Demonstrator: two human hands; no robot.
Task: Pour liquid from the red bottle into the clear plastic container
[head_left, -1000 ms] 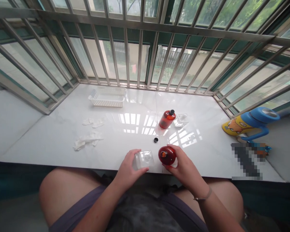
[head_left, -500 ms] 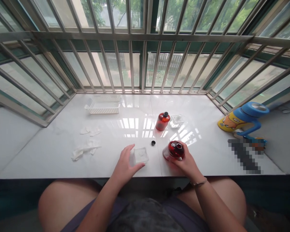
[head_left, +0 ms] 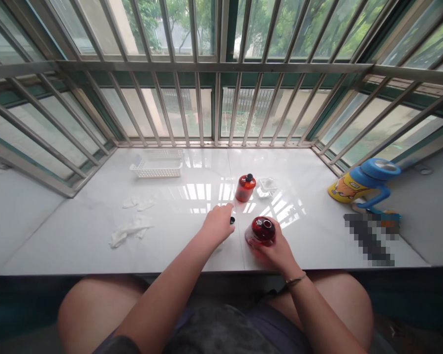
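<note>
White glossy worktop (head_left: 96,231), head view: right hand (head_left: 275,250) in a holding grip around an open red bottle (head_left: 261,230) near the front edge; left hand (head_left: 218,223), fingers curled, touching a small black cap (head_left: 232,220). Open room lies left; window bars (head_left: 192,103) bound the far edge.

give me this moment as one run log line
left hand: reaching at small black cap | right hand: holding open red bottle on white sill | capped red bottle: upright behind
</note>
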